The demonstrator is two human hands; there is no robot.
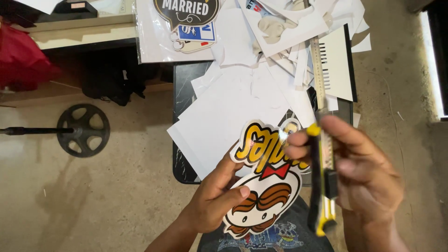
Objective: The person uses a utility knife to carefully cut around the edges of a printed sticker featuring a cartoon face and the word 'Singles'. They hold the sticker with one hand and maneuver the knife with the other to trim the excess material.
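Left hand (212, 198) grip clamped on moustached-face cutout (263, 186) at 6 o'clock over the tabletop (183, 93); right hand (361, 175) clamped on yellow utility knife (322, 186). Blade near fingers: slip could nick cutout or thumb.

Open bare concrete floor (116, 196) at left and lower left: wide passage.
Blocked there only by black spoked metal wheel on dark rod (83, 129) and red cloth bundle (21, 58) at far left.
Ahead: small dark marble-topped table (183, 93) heaped with loose white paper sheets (233, 107); long metal ruler (318, 65) across right part.
Narrow floor strip free at right, bounded by dark wall edge (436, 60).
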